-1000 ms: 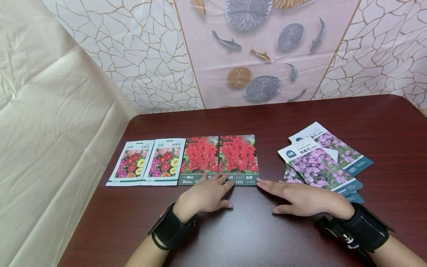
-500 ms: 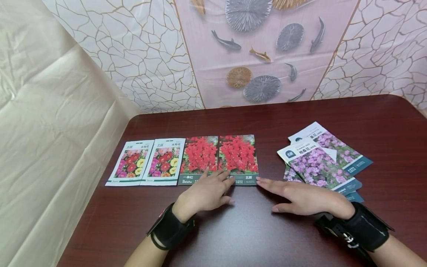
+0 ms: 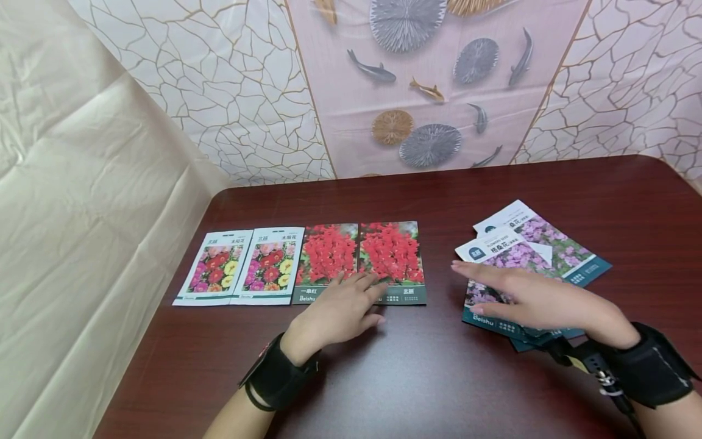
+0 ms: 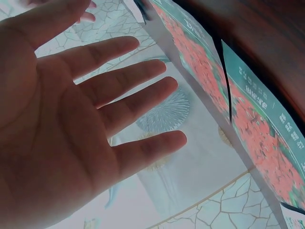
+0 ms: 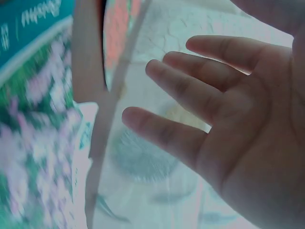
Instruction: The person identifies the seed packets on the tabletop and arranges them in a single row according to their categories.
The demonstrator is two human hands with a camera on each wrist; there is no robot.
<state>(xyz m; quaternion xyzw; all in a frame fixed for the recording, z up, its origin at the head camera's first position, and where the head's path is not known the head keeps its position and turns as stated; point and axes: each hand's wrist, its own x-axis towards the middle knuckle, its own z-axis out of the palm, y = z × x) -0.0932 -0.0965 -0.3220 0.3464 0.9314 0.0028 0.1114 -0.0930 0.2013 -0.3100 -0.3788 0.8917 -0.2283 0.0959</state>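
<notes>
I'd call this aligning: left hand [image 3: 339,314] over the red packets [image 3: 390,251], right hand [image 3: 540,299] over the purple packets [image 3: 567,247], fingers [image 3: 485,273] extended, empty, next probably needing a pinch.

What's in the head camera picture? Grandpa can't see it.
A person's left hand is over two green-edged packets picturing red flowers, beside two white packets picturing colourful flowers. The right hand is over a messy pile of purple-flower packets. All packets lie on a reddish-brown table.

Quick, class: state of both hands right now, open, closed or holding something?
Left hand: open, holding nothing, over the red-flower packets.
Right hand: open, holding nothing, over the purple-flower packets.
</notes>
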